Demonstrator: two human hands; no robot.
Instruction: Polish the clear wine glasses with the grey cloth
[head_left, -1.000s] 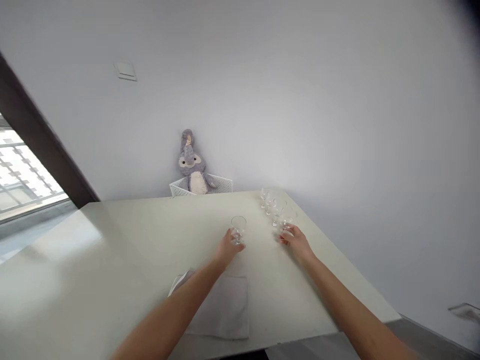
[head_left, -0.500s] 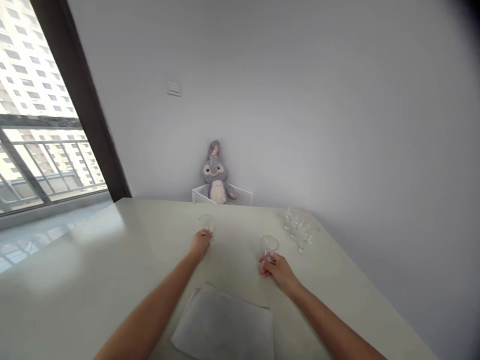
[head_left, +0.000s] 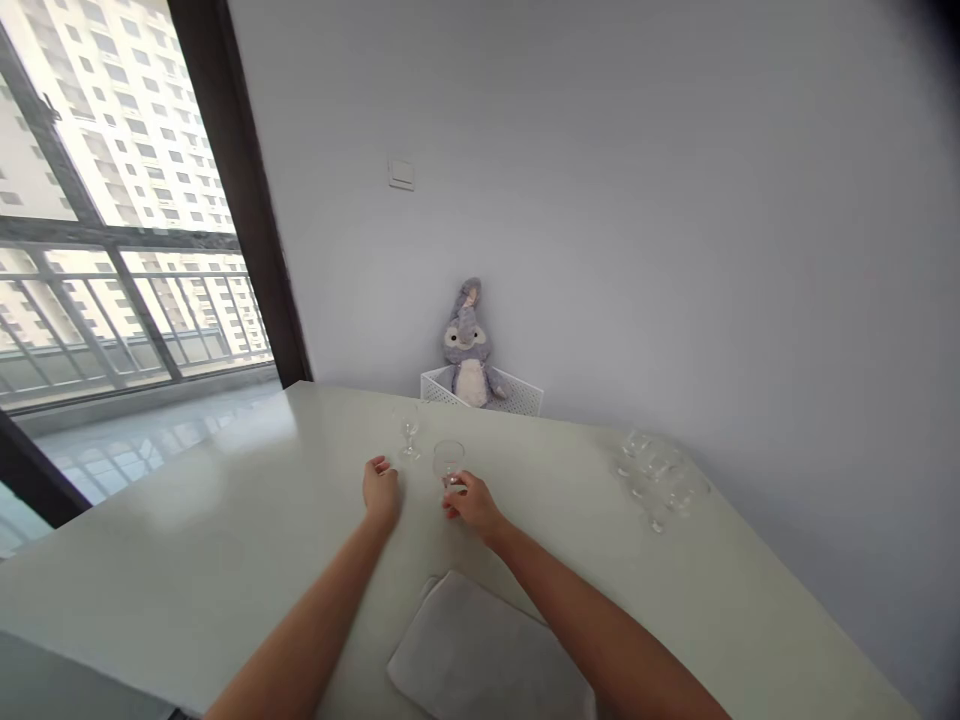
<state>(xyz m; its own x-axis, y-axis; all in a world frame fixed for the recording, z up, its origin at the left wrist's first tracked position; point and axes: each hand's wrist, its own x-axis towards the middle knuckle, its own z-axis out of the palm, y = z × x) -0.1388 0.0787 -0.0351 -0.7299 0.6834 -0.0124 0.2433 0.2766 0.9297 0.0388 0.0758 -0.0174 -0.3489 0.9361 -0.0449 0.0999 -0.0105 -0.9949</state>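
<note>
My right hand pinches the stem of a clear stemmed glass, which is upright over the middle of the table. Just behind and to the left, a second stemmed glass stands upright on the tabletop. My left hand is apart from that glass, a little in front of it, with its fingers loosely curved and nothing held. Part of the right glass's stem and its foot are hidden by my fingers.
A folded grey cloth lies at the near side of the pale table. Several clear glasses lie in a group at the right. Behind the far edge, a plush toy sits in a white basket against the wall.
My left hand has let go of its glass and drawn back toward me. My right hand has carried its glass leftward, close to the standing one. The view has swung left.
</note>
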